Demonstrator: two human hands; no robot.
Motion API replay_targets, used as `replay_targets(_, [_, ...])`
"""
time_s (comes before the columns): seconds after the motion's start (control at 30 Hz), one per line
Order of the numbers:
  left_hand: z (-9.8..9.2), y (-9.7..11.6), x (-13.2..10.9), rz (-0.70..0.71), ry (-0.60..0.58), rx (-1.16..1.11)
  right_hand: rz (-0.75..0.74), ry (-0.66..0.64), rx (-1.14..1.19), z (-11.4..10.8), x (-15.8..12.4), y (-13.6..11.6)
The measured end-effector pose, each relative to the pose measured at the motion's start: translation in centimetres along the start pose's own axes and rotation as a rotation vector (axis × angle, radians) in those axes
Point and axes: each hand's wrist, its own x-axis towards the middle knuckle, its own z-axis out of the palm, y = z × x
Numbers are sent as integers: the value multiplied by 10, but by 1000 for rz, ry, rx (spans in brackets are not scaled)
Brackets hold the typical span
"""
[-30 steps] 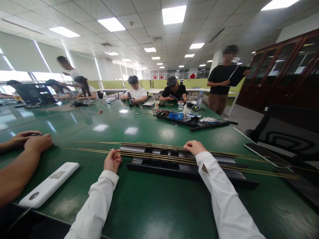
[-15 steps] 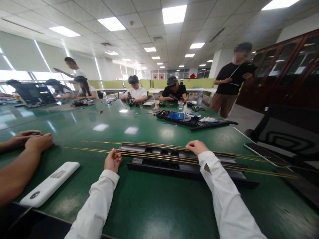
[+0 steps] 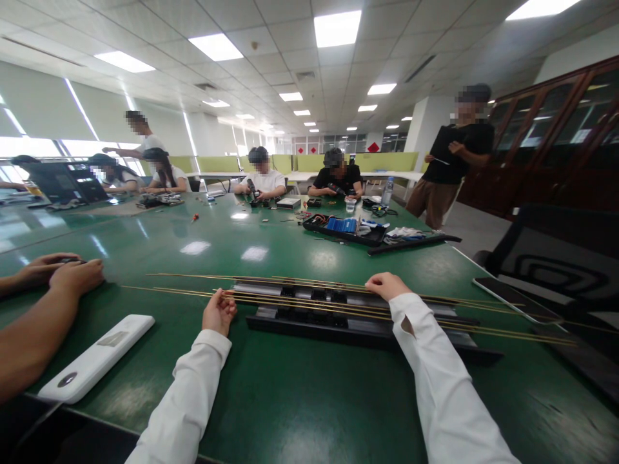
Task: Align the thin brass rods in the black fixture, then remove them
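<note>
Several long, thin brass-coloured rods [image 3: 300, 301] lie lengthwise across dark channel-shaped rails [image 3: 319, 327] with black blocks [image 3: 309, 316] set along them. My left hand [image 3: 220, 312] is closed in a pinch around rods near their left part, palm partly turned up. Further right, my right hand [image 3: 387, 285] pinches a rod at the back of the bundle, above the rear rail. The rods reach past both ends of the rails. My fingers hide exactly how many rods each hand grips.
At the left, a co-worker's hands [image 3: 68, 270] hold a small dark object. A white elongated device [image 3: 99, 357] lies near the front edge. A tool case [image 3: 343, 230] with blue contents and a black strip [image 3: 416, 245] lie beyond the rails. A dark flat tablet-like panel [image 3: 515, 299] rests at right.
My right hand has shifted slightly right, and the rod it pinches has slid a little the same way. My left hand stays put. The standing person at right has lowered a thin white stick.
</note>
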Motion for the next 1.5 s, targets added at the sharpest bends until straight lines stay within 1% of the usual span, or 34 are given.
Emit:
replay_targets(0.13, [0,0,0,0,-3,10,18,7,6,-2,-2,-2])
replay_targets(0.23, [0,0,-1,2,-6,7,35,56,16,-3,-4,-7])
replay_targets(0.33, [1,0,-1,7,-4,-8,19,89,26,-3,-5,-15])
replay_targets(0.5, [4,0,-3,7,6,-10,-36,95,-22,3,-8,-33])
replay_targets(0.63, [5,0,-5,11,10,-5,-9,74,-83,6,-9,-42])
replay_targets(0.93, [6,0,-5,5,13,4,41,48,-81,6,-10,-43])
replay_targets(1.23, [4,0,-4,9,15,-4,43,55,-61,5,-10,-43])
replay_targets(1.3, [3,-1,-3,7,11,-5,32,85,-35,5,-9,-41])
replay_targets(1.43, [2,-2,-1,9,7,-6,-12,190,22,3,-7,-36])
replay_targets(1.5, [1,-2,0,8,11,1,-33,213,38,2,-7,-35])
